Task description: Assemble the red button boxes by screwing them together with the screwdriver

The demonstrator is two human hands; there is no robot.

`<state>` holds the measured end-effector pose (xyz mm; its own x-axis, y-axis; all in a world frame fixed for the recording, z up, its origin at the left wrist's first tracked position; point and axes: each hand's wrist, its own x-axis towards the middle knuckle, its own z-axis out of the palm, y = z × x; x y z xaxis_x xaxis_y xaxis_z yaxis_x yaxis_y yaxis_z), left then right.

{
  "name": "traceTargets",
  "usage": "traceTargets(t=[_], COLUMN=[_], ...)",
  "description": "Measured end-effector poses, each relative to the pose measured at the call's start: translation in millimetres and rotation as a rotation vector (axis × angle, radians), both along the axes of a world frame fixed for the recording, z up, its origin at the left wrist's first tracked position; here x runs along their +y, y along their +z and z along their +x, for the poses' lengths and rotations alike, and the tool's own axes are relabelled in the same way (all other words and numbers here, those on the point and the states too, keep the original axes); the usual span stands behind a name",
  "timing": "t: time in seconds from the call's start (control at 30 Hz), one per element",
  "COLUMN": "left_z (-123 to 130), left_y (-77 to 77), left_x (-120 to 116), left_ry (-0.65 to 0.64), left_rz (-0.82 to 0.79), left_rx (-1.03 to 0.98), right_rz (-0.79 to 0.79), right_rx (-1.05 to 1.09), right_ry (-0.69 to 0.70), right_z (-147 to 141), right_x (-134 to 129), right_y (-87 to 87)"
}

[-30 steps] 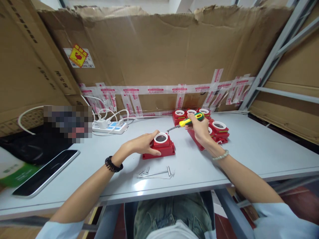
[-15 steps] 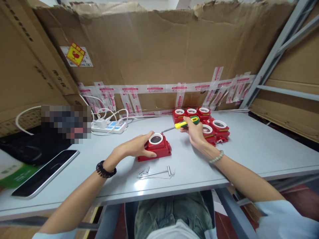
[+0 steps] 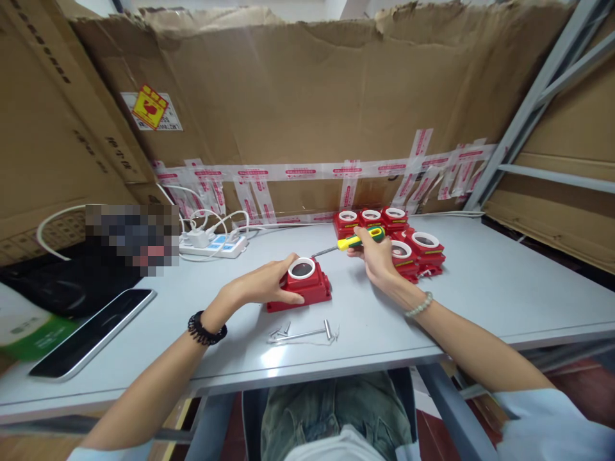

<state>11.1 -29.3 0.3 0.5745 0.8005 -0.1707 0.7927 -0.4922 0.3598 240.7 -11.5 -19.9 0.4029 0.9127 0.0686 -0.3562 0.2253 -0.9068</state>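
A red housing with a white ring on top (image 3: 311, 289) rests on the table in front of me. My left hand (image 3: 269, 282) grips its left side, thumb along the front face and fingers behind. In my right hand (image 3: 377, 256) is a screwdriver (image 3: 350, 242) with a yellow and green handle, held nearly level and pointing left. Its tip reaches the far upper edge of the housing, by the ring; whether it touches, I cannot tell. Nearer to me lie a T-shaped metal tool (image 3: 307, 334) and a few small screws (image 3: 283, 330).
Several similar red housings (image 3: 425, 253) stand at the back right, behind my right hand. A white power strip (image 3: 230, 245) with cables sits at the back left. A phone (image 3: 93, 333) and a black bag (image 3: 62, 282) lie at the left. Cardboard (image 3: 288, 96) walls off the back.
The whole view has shifted very slightly. Both hands, the screwdriver and the red housing keep the same positions relative to each other.
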Motion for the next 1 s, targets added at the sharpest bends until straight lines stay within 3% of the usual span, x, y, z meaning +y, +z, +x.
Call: traceTargets(t=[0.6,1.0], left_z=[-1.7,-1.5], left_y=[-3.0,-1.7], left_x=[0.9,0.7], left_ry=[0.004,0.006], left_rz=[-0.008,-0.005], left_rx=[-0.025,-0.013], right_rz=[-0.045,0.131], right_rx=[-0.007,-0.253], right_ry=[-0.023,-0.026], right_z=[-2.8,2.2], right_x=[-2.8,-4.2], right_y=[-1.4,2.3])
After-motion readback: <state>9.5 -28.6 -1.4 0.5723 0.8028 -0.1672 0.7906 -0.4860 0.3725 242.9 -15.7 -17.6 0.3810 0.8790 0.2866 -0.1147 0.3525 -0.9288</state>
